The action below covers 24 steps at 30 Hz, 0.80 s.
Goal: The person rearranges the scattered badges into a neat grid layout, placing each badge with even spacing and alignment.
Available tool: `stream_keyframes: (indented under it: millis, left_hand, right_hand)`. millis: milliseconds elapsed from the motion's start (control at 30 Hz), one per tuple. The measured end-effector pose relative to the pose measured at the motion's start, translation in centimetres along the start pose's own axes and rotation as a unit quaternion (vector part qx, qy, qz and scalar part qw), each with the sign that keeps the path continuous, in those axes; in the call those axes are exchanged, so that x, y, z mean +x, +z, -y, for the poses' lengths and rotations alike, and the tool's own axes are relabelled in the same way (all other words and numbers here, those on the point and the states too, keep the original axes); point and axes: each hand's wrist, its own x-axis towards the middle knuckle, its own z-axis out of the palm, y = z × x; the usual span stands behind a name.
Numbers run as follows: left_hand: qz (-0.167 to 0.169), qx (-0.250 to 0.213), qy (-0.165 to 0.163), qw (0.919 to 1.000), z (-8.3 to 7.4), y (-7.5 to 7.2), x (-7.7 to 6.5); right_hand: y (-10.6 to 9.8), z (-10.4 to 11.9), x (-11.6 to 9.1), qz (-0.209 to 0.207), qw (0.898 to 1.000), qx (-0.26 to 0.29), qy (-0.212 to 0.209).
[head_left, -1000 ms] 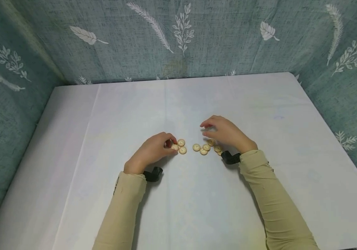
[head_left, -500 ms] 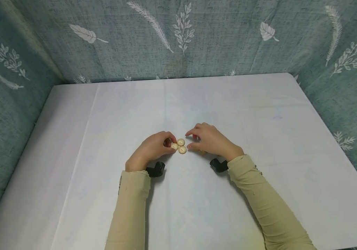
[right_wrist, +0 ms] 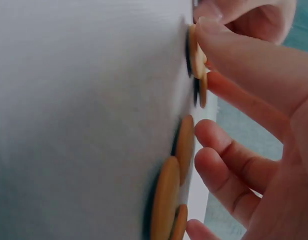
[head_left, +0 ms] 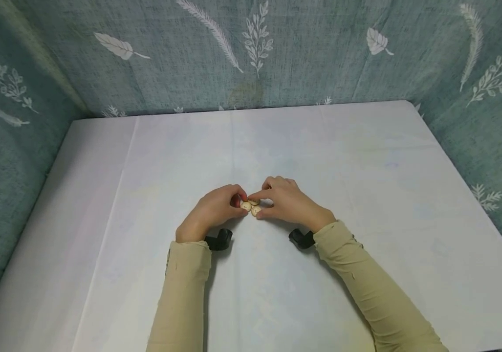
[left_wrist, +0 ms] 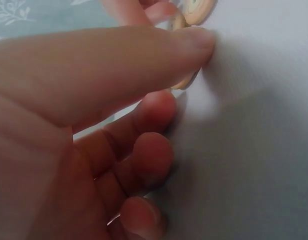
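Three round, light wooden buttons lie together mid-table in the head view. My left hand (head_left: 215, 208) pinches the leftmost button (head_left: 245, 206) between thumb and index finger. From the other side, my right hand (head_left: 290, 198) has its index finger on the upper button (head_left: 254, 202) and its thumb on the lower button (head_left: 256, 211), pinching this pair. In the left wrist view, the thumb (left_wrist: 119, 65) hides most of the held button. Under the right palm, more wooden buttons (right_wrist: 165, 200) lie flat in the right wrist view; the hand hides them from the head view.
A white cloth covers the table (head_left: 145, 274), with a crease running down its left side. Green curtains with white leaf prints (head_left: 303, 54) hang behind and on both sides. A black camera mount (head_left: 219, 240) sits at each wrist.
My right hand has moved left from above the right-hand row of buttons to the cluster, and its thumb and index finger have closed on two buttons. My left hand keeps its place.
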Motion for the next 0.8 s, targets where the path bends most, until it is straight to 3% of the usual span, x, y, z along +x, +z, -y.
stream_keyframes:
  millis: [467, 800]
  left_hand:
    - [0.017, -0.031, 0.002, 0.9994, -0.11, -0.21, -0.30]
    - [0.010, -0.017, 0.002, 0.9998, -0.26, -0.20, -0.20]
  right_hand:
    - [-0.11, -0.30, 0.03, -0.008, 1.000, 0.016, 0.003]
    - [-0.54, -0.88, -0.01, -0.011, 0.999, 0.028, 0.033]
